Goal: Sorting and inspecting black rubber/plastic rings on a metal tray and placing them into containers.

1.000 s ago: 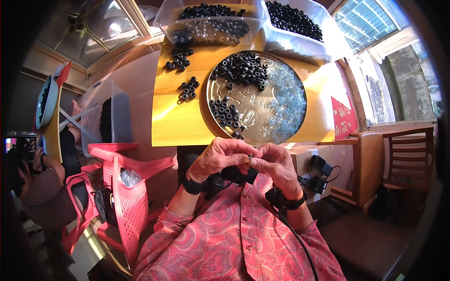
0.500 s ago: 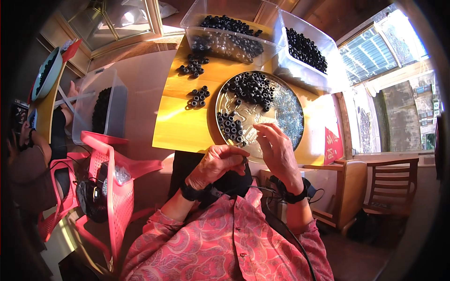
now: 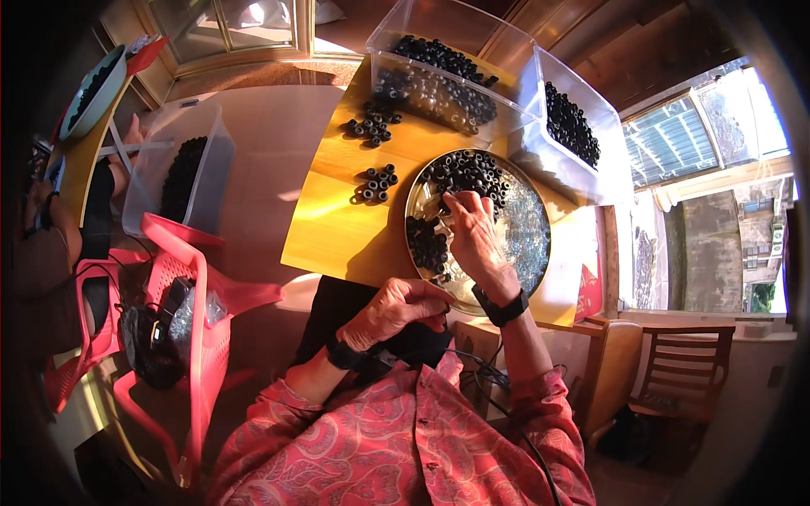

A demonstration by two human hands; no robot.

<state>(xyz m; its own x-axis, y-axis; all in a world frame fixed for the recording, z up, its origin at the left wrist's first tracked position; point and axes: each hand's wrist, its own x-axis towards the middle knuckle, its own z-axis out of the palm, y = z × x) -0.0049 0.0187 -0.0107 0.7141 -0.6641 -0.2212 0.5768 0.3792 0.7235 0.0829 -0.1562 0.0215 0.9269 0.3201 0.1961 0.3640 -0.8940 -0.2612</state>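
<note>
My left hand [image 3: 398,309] is closed in a pinch at the near edge of the round metal tray [image 3: 530,240]. A small dark piece, seemingly one of the black ring-shaped parts, shows at its fingertips. Over the tray, my right hand [image 3: 478,238] reaches with fingers drawn together at the pile of black ring-shaped parts [image 3: 472,171]; whatever lies between those fingertips is hidden. Beside it, on the tray's left side, sits a second cluster of black ring-shaped parts [image 3: 426,243], partly in shadow.
The tray rests on a yellow wooden table [image 3: 325,240], with two small groups of the parts [image 3: 374,126] to its left. Behind stand a clear plastic bin [image 3: 456,34] and another bin [image 3: 582,143], both holding parts. A pink chair [image 3: 215,371] stands left; another person sits beyond.
My right hand has moved forward from beside my left hand to the pile on the tray, its fingers now together. My left hand keeps its pinch. The whole view has shifted slightly.
</note>
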